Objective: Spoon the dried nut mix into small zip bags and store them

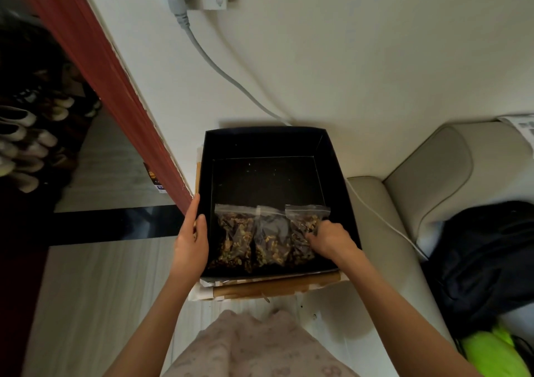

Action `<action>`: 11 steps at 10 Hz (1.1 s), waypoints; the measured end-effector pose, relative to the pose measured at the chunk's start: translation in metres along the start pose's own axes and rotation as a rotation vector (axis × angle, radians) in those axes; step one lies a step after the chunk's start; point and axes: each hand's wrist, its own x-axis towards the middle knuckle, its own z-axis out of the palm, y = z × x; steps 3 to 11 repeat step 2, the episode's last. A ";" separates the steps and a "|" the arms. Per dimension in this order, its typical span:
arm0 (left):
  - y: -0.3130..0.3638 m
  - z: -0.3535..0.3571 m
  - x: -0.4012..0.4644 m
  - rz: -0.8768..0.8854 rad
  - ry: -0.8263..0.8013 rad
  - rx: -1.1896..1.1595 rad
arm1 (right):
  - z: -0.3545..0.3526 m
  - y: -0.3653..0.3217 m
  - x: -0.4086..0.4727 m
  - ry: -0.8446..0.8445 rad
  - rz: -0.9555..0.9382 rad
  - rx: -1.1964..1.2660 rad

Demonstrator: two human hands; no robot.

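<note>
Down by the wall, a matte black box (335,157) sits on a taped cardboard carton (274,287), hemmed in by a beige sofa arm (384,232) on the right and a red door frame (95,67) on the left, with a grey cable (219,73) trailing behind it. Three clear zip bags (268,238) of crinkly brown nut mix lie side by side along the box's near wall. The left hand (190,240) grips the box's left rim, while the right hand (329,239) presses curled fingers onto the rightmost bag.
</note>
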 end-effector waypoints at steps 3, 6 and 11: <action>0.000 0.000 0.000 -0.006 0.026 -0.051 | -0.117 -0.014 -0.058 0.342 -0.569 0.627; 0.000 0.000 0.000 -0.006 0.026 -0.051 | -0.117 -0.014 -0.058 0.342 -0.569 0.627; 0.000 0.000 0.000 -0.006 0.026 -0.051 | -0.117 -0.014 -0.058 0.342 -0.569 0.627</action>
